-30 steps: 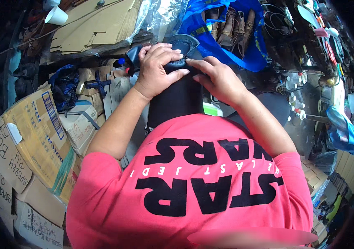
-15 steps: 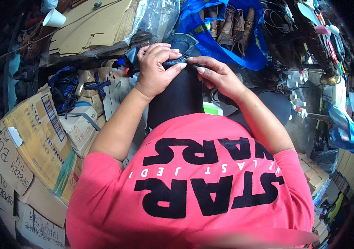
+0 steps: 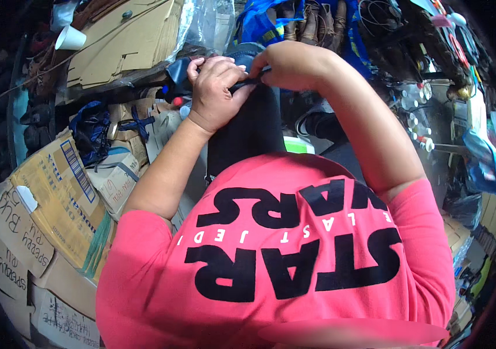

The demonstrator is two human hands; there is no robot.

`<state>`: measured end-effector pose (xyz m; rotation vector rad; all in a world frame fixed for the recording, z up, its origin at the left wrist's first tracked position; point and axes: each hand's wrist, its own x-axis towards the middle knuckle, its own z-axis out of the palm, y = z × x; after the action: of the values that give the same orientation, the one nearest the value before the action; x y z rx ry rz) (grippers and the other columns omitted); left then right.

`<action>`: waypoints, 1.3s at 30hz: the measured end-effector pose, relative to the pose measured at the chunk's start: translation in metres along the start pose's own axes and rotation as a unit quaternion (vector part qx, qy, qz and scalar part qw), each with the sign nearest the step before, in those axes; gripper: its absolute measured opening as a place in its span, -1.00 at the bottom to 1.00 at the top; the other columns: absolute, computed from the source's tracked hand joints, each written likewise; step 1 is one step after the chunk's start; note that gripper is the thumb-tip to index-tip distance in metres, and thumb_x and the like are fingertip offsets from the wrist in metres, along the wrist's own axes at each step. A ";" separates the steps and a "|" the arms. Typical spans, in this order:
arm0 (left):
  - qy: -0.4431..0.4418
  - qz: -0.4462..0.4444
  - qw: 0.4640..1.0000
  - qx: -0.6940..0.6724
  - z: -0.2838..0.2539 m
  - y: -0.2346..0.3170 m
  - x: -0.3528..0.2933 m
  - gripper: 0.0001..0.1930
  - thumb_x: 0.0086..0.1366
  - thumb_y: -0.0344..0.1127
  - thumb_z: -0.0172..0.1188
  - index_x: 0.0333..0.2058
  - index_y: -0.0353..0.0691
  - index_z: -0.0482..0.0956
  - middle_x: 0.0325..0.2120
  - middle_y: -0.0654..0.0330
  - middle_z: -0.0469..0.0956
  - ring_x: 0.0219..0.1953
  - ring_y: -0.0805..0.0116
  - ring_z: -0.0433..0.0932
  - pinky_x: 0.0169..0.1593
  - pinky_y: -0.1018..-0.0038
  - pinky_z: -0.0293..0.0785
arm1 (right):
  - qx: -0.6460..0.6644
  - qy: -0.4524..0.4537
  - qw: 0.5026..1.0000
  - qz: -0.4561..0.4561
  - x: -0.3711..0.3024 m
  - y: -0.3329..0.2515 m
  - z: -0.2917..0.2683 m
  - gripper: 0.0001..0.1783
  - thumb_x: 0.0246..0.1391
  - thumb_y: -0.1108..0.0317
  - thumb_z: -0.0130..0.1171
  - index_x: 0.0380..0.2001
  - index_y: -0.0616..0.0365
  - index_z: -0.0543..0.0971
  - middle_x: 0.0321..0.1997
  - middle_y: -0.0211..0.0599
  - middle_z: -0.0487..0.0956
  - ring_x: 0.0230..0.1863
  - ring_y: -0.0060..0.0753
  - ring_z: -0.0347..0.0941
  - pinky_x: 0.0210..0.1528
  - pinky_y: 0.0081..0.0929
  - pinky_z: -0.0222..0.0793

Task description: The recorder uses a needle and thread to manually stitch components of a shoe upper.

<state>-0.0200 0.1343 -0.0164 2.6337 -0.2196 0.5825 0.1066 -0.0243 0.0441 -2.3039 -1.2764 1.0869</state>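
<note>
A dark blue-black leather shoe upper (image 3: 243, 57) rests on my black-clad knee (image 3: 252, 119); one flap of it sticks out to the left of my fingers. My left hand (image 3: 217, 87) is closed over its near side, fingers curled across the leather and thumb along the edge. Just to the right, my right hand (image 3: 285, 67) is bent in at the wrist, its fingers pinched against the leather edge by the left thumb. What the right fingers pinch is too hidden to make out.
Flattened cardboard (image 3: 120, 41) lies ahead on the left, with a white cup (image 3: 70, 38) beside it. Printed cartons (image 3: 62, 192) are stacked at my left. A blue bag (image 3: 259, 20) with brown shoe-shaped pieces (image 3: 320, 26) stands ahead. Small bottles (image 3: 416, 122) are at the right.
My right hand has turned inward and moved left over the leather, its elbow swinging out. The left hand keeps its hold, and the upper is more covered now.
</note>
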 end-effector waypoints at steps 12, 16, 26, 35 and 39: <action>0.028 -0.035 0.996 -0.080 0.001 -0.005 0.000 -0.79 -0.10 -0.28 0.41 -0.44 -0.13 0.61 -0.32 0.26 0.62 -0.12 0.27 0.52 0.03 0.31 0.23 | 0.263 0.237 0.933 -0.071 -0.060 0.016 0.062 -0.67 0.09 0.39 0.10 -0.04 0.15 0.50 -0.19 -0.06 0.58 -0.16 -0.13 0.54 -0.10 -0.40 0.41; 0.028 -0.042 0.994 -0.101 0.001 -0.006 0.003 -0.78 -0.11 -0.29 0.42 -0.44 -0.14 0.61 -0.31 0.26 0.62 -0.12 0.27 0.52 0.03 0.32 0.26 | 0.243 0.281 0.923 -0.100 -0.061 0.013 0.062 -0.68 0.08 0.41 0.10 -0.05 0.14 0.51 -0.18 -0.07 0.58 -0.17 -0.20 0.55 -0.10 -0.43 0.41; 0.013 -0.053 0.992 -0.112 -0.003 -0.009 0.002 -0.75 -0.12 -0.27 0.43 -0.42 -0.13 0.62 -0.31 0.25 0.62 -0.11 0.27 0.52 0.02 0.34 0.26 | 0.197 0.279 0.933 -0.110 -0.034 0.015 0.071 -0.68 0.10 0.39 0.09 -0.04 0.11 0.51 -0.19 -0.08 0.57 -0.19 -0.18 0.52 -0.13 -0.39 0.41; 0.014 -0.048 0.993 -0.107 -0.003 -0.008 0.002 -0.75 -0.13 -0.26 0.43 -0.42 -0.13 0.62 -0.30 0.26 0.62 -0.10 0.26 0.52 0.04 0.33 0.24 | 0.176 0.258 0.946 -0.088 -0.033 0.011 0.065 -0.68 0.10 0.41 0.10 -0.04 0.09 0.52 -0.20 -0.10 0.57 -0.21 -0.25 0.54 -0.15 -0.43 0.42; 0.020 -0.043 0.994 -0.102 -0.003 -0.008 0.001 -0.74 -0.13 -0.26 0.43 -0.42 -0.12 0.61 -0.30 0.26 0.62 -0.10 0.25 0.51 0.05 0.31 0.24 | 0.122 0.284 0.946 -0.096 -0.032 0.007 0.064 -0.67 0.06 0.41 0.11 -0.05 0.09 0.52 -0.21 -0.06 0.57 -0.23 -0.11 0.53 -0.18 -0.37 0.43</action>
<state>-0.0183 0.1423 -0.0167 2.4185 -0.1439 0.5528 0.0538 -0.0604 0.0123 -2.0346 -1.0355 0.4300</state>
